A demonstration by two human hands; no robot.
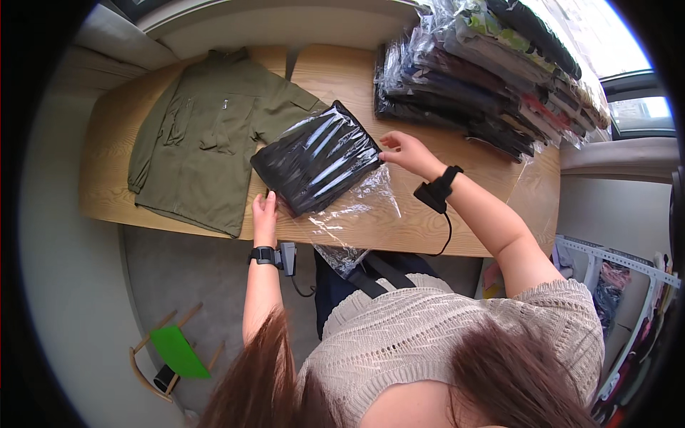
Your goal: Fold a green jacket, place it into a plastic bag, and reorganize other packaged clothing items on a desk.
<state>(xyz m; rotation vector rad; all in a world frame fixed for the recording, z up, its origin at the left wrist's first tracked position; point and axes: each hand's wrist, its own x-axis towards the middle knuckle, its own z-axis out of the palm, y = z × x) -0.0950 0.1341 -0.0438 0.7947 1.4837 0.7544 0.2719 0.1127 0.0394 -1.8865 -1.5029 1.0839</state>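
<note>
Across the frame's upper half we see a wood-grain table [339,78], bearing an olive jacket [210,160] spread at left, a stack of bagged garments [464,89] at upper right and, near centre, loose clear plastic [371,194] from a black packet [314,164]

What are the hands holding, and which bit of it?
The black bundle: the right hand pinches its right edge. The left hand is at its lower-left edge; its grip is unclear.

Daylight blows out the upper-right window [599,39] and glares off the plastic bag [330,148]; edges bow.
</note>
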